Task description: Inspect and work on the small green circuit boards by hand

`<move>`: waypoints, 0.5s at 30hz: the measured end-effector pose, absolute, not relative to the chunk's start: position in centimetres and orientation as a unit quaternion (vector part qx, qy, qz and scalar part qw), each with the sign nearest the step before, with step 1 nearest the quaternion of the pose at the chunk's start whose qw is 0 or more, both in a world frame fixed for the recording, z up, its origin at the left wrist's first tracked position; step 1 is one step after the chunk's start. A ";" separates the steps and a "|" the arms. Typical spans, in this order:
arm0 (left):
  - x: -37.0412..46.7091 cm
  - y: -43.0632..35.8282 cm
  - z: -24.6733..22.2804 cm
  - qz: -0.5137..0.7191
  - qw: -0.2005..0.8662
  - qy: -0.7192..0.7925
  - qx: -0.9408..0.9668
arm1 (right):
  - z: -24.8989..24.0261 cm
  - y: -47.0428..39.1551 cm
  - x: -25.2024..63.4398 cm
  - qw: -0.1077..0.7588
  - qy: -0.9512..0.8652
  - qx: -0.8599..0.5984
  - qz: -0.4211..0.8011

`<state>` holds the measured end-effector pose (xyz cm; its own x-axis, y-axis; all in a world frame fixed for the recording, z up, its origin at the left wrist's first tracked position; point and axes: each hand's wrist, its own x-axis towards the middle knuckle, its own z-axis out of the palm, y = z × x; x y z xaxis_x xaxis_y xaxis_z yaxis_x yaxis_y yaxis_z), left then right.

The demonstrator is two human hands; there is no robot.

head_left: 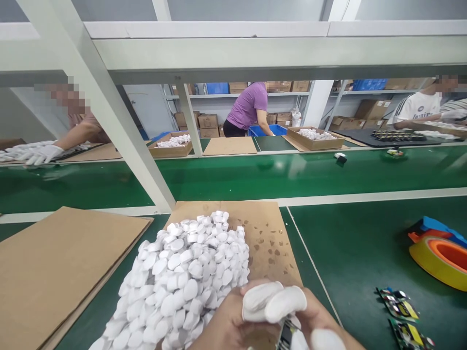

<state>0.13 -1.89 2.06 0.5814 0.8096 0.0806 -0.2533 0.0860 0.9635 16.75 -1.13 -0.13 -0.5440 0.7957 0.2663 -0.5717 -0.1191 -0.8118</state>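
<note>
Green bench (pixel 350 253), green belt (pixel 233 177) behind it. Card stack (pixel 62 272) at left. Card sheet (pixel 270 233) mid-bench, brown with dark spots, under a big pile (pixel 182 272) of white rounded pieces with flat faces, heaped and spilling toward the near edge.

Containers past belt: blue bin (pixel 273 130), a co-worker in purple (pixel 248 109) reaching to it, contents can't be seen. 2 low brown boxes, left box (pixel 171 150) and right box (pixel 321 144), both holding similar white pieces.

Tape roll (pixel 438 260) at right: yellow, orange core, blue and red part behind.

Left hand (pixel 229 316) and right hand (pixel 319 313) together at bottom, just beside pile, white covers on fingers. Right fingers narrow, pinching the held board; left fingers curled in, can't tell if gripping too.

2 loose boards (pixel 398 304) on bench, green, yellow blocks.

Held board (pixel 286 334): small, dark face, green edge, tilted, bottom-center, partly hidden by fingers, lower end cut off.
</note>
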 end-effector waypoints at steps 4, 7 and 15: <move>0.3 -2.2 2.1 0.369 0.725 0.297 0.500 | -0.4 -0.2 16.8 0.450 -0.499 -0.112 0.732; 0.5 -1.8 2.5 0.324 0.757 0.307 0.477 | -0.5 0.9 17.2 0.407 -0.546 -0.117 0.723; 1.0 -0.2 -0.1 0.317 0.810 0.300 0.391 | 0.3 1.4 17.2 0.400 -0.562 -0.096 0.717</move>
<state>0.99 -0.19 -0.15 0.6195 0.7479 -0.2386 -0.2781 0.4933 0.8242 17.19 1.44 0.27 -0.6614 0.6816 0.3131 -0.4665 -0.0470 -0.8833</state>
